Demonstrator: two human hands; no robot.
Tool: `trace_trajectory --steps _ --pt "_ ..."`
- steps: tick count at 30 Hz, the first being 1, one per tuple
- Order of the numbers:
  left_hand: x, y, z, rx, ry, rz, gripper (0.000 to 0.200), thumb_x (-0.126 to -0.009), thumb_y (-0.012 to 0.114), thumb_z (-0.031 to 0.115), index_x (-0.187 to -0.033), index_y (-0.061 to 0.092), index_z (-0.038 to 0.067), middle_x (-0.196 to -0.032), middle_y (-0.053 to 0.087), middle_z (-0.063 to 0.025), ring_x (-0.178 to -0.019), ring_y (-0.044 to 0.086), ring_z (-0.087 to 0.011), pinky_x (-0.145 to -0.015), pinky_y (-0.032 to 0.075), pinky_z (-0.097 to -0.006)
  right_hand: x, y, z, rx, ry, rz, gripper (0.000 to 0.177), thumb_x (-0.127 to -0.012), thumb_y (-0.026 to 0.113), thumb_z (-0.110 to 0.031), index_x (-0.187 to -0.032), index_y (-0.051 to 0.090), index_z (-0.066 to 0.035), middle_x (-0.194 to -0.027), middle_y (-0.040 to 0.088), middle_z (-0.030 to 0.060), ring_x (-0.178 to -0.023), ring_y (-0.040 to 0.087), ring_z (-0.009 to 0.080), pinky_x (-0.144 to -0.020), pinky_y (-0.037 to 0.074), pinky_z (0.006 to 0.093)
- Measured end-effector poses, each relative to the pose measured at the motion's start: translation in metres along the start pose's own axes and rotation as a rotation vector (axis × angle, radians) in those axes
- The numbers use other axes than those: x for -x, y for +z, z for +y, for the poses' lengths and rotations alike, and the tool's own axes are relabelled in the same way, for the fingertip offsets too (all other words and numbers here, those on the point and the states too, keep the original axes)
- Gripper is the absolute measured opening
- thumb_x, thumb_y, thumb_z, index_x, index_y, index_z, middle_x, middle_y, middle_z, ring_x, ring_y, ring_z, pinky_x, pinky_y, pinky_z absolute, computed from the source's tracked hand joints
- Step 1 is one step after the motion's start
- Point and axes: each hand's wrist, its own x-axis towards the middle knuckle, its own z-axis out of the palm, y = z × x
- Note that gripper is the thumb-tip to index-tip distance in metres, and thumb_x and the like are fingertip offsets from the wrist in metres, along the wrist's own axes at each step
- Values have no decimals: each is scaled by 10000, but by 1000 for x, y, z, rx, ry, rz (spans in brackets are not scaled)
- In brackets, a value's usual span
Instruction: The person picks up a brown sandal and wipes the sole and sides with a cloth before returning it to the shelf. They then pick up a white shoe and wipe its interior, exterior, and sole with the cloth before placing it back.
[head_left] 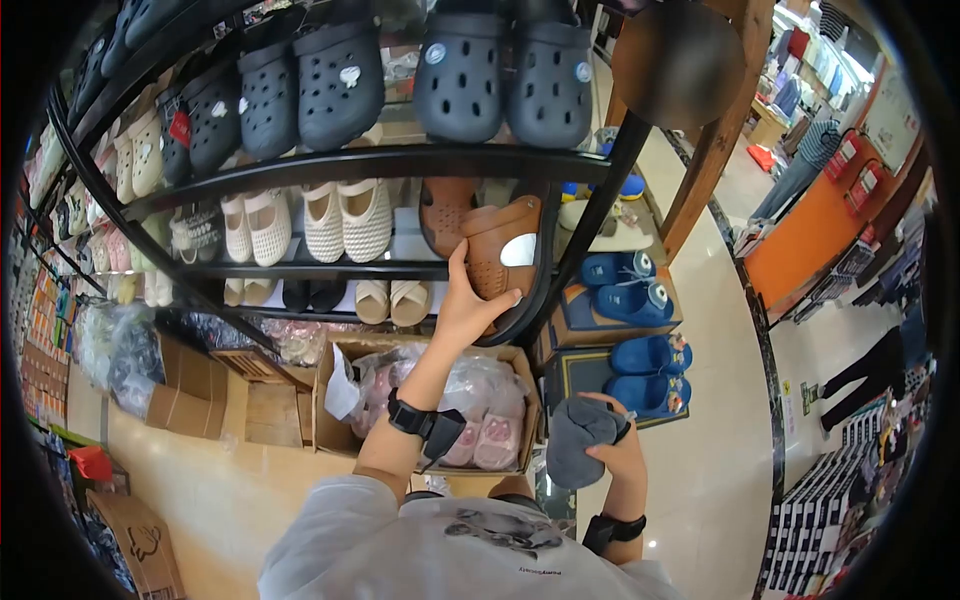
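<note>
One brown clog [497,245] sits clasped in the left hand [465,310]; right hand [620,455] clutches grey cloth [578,440].

Left hand [465,305] raised, gripping; right hand [618,452] low, clenched

Left hand [468,305] grips brown clog [498,250] on shelf [330,268]; right hand [618,455] holds grey shoe [578,440].

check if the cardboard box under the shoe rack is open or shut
Open: the cardboard box has nothing covering its top, and bagged pink slippers show inside it.
</note>
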Motion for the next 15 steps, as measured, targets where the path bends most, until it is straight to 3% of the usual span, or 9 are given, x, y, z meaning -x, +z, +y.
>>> trace_trajectory --steps 3,8,10,15 --pt "-33 31 -17 -259 21 123 967 -599 730 324 -1310 151 14 -1236 362 -245 -1113 423 -349 -905 362 -370 0 -25 -9 6 27 28 687 -542 755 -141 -1137 463 41 -1050 549 108 -962 518 169 -852 395 291" --pt "-74 58 -18 -345 22 241 958 -605 722 315 -1316 149 26 -1235 360 -243 -1108 421 -355 -892 375 -382 -6 -67 -10 -6 70 71 699 -537 758 -159 -1138 463 42 -1028 554 106 -937 528 165 -835 404 283" --pt "-84 66 -12 -496 118 293 965 -593 723 313 -1313 150 24 -1207 373 -254 -1077 430 -385 -874 389 -395 -10 -83 -7 -16 61 87 698 -538 758 -161 -1136 463 44 -1025 554 105 -936 529 164 -835 404 283" --pt "-109 84 -10 -795 101 347 869 -572 705 320 -1242 250 7 -1071 426 -253 -965 467 -404 -780 439 -426 -18 -109 -6 -2 67 95 693 -543 756 -167 -1132 463 49 -1029 551 106 -944 529 165 -838 402 281"
